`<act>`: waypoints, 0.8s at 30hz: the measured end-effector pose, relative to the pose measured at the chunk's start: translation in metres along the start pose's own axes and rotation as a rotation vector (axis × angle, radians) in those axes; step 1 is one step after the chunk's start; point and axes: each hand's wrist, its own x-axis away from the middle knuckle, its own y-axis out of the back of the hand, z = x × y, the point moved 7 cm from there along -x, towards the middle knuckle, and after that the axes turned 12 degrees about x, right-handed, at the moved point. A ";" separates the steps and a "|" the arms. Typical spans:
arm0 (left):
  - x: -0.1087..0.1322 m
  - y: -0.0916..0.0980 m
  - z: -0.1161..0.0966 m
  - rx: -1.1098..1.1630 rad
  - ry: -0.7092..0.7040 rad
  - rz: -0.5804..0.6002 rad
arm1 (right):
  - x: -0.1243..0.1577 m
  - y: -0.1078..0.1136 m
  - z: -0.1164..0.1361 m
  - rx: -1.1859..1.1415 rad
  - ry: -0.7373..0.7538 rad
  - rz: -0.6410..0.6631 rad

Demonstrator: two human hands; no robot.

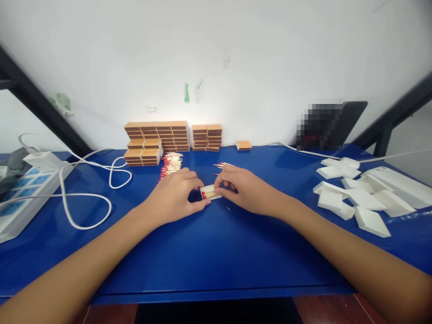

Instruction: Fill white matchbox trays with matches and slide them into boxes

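**Hold It Flat, Press Softly**

The small white tray (211,193) sat on the blue table (216,252), between both hands. The left hand (175,194) pinched its left end with curled fingers. The right hand (245,188) pinched the right end. It seemed best to keep the tray level and squeeze gently, so no match slipped out. A pile of loose matches (170,164) lay just behind.

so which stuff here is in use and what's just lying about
In use: left hand, right hand, matchbox tray between them, loose match pile, probably the stacked matchboxes and white box parts.
Lying about: power strip, white cable.
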 end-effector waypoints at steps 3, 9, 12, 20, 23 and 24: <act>0.000 -0.001 -0.001 -0.003 -0.017 -0.001 | -0.002 0.005 -0.027 0.022 -0.113 -0.118; 0.000 -0.001 -0.001 0.011 -0.006 0.010 | -0.008 -0.002 -0.064 0.120 -0.197 -0.116; 0.000 0.000 -0.001 0.011 -0.002 0.011 | -0.012 -0.008 -0.061 0.152 -0.227 -0.105; 0.000 -0.001 -0.002 0.009 -0.004 0.024 | -0.012 -0.009 -0.062 0.181 -0.296 -0.181; 0.000 -0.001 -0.001 0.007 0.002 0.028 | -0.012 -0.010 -0.064 0.190 -0.305 -0.170; 0.000 -0.001 -0.001 0.007 0.004 0.028 | -0.012 -0.010 -0.064 0.192 -0.303 -0.169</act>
